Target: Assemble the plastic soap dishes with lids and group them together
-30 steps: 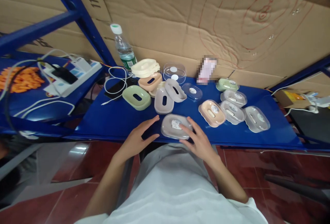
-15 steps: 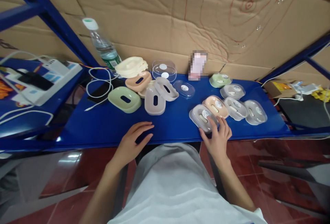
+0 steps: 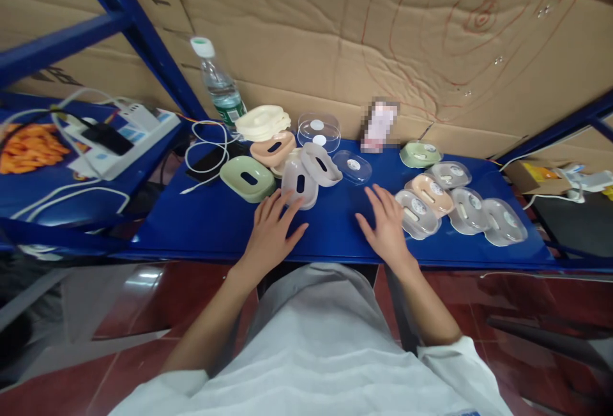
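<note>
My left hand [image 3: 272,234] has its fingers apart at the near edge of a grey oval dish [image 3: 299,195], and its fingertips overlap that edge. Another grey dish [image 3: 322,165] leans on the first. To their left are a green dish [image 3: 234,176] and a peach dish [image 3: 272,149], with stacked cream pieces [image 3: 262,123] behind. My right hand [image 3: 385,227] is spread and holds nothing, just left of a grey dish with a clear cover [image 3: 416,215]. Beside that one lie a covered peach dish [image 3: 431,193] and several more covered ones. A clear lid [image 3: 353,167] lies mid-table.
A water bottle [image 3: 223,93] stands at the back left, near a looped white cable [image 3: 207,147]. Clear lids [image 3: 318,131] lean near the cardboard wall [image 3: 287,32]. A pinkish blurred object [image 3: 379,126] is upright behind. At far left sits a power strip [image 3: 143,141].
My right hand has left the covered grey dish and moved left. My left hand has reached forward to the uncovered grey dish. The view has shifted slightly.
</note>
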Demonstrator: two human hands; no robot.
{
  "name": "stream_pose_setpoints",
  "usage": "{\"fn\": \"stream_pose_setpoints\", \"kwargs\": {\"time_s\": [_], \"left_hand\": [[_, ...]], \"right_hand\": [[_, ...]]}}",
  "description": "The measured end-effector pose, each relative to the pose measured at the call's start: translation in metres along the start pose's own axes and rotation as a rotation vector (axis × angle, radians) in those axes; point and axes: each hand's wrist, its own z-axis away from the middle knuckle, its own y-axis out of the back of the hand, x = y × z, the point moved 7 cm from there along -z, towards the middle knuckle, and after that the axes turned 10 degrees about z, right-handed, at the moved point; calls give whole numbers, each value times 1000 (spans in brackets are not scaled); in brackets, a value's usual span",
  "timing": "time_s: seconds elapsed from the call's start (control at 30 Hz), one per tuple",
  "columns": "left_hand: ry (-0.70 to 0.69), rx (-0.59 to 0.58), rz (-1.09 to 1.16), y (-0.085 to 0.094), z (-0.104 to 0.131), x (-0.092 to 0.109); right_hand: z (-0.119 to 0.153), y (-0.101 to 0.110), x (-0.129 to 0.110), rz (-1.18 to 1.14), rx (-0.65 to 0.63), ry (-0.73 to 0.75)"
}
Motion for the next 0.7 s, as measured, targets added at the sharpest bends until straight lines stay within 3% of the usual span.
{"fn": "stream_pose_setpoints", "kwargs": {"time_s": [0.13,0.23,0.37,0.47,0.57,0.63,0.7], "left_hand": [[-33,2,-58,-5,-1,6],[-49,1,-44,-8,15,16],[-45,15,47,-15,36,33],[-160,-7,182,-11,38,40],[-202,82,146,16,26,17],[-64,137,17,37,16,-19],[67,151,-107,51,11,-54]], "right_hand": [[-59,-31,-41,-69,-153,239],[-79,-42,-49,-148,-218,229],[-66,-39,-32,-504,-197,63],[-37,-45,-1,-880,-175,-175],[-6,-51,30,-984,-42,-360],[9,-44,44,-836,116,-417],[17,-30,43,-630,227,-381]]}}
